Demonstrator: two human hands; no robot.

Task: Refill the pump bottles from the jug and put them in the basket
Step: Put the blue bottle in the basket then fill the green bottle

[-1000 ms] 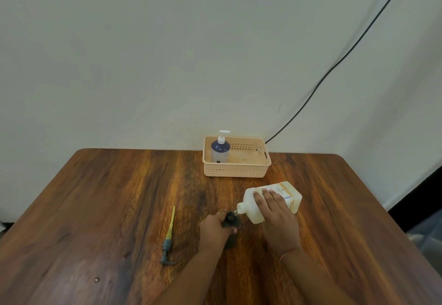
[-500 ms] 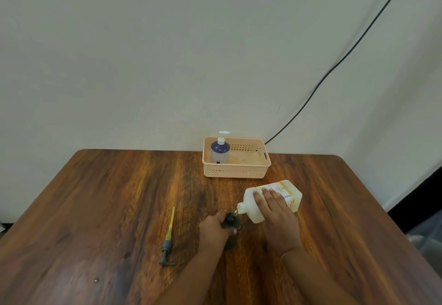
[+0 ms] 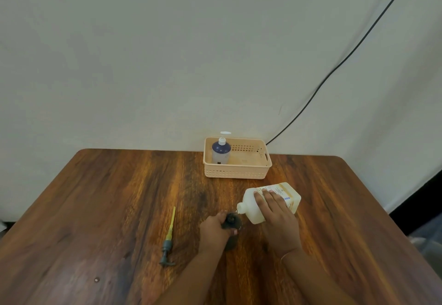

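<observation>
Left hand: the left hand (image 3: 214, 229) is curled around the side of a small dark bottle (image 3: 230, 221) that stands open on the table (image 3: 107, 209), steadying it.
Right hand: the right hand (image 3: 277, 216) lies over the top of the white jug (image 3: 270, 202), fingers spread and closed on its body; the jug is tipped nearly flat, its spout just above the dark bottle's mouth.
Pour: the bottle's opening looks narrow and the spout sits at its edge, so a small drift of either hand would likely send liquid down the outside and onto the wood.
Tilt: the jug is already well over; tipping further could bring a surge that overflows the bottle. The fill level is hidden by the dark plastic, so overfilling is hard to judge.
Grip: a wet bottle would be slippery, and it could topple if the steadying hand loosens.
Pump: the bottle's pump (image 3: 168, 240) lies apart on the table to the left, its yellow tube on bare wood; pushing it into a bottle filled to the brim would likely force liquid out.
Basket: the basket (image 3: 239, 173) stands at the far edge with one blue bottle (image 3: 221, 153) upright in its left end, and room remains beside it.
</observation>
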